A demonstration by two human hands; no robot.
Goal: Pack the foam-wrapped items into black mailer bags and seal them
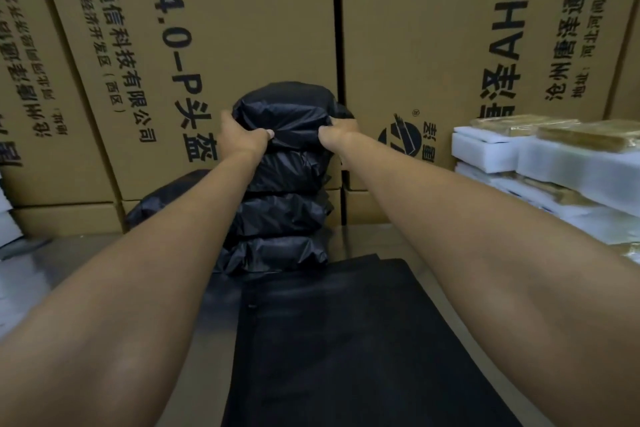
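Glossy black packed bags (284,180) stacked at the worktop's far edge; matt black flat mailer bags (346,340) nearer. White foam-wrapped items (554,163) with yellowish tops at the right edge. Brown cartons (242,28), black lettering.

The fingers of the left hand (242,135) and right hand (337,132) are concealed behind the top packed mailer bag (287,111). The flat mailer bags (346,340) are cut off at the bottom edge. The foam-wrapped items (554,156) are cut off at the right edge.
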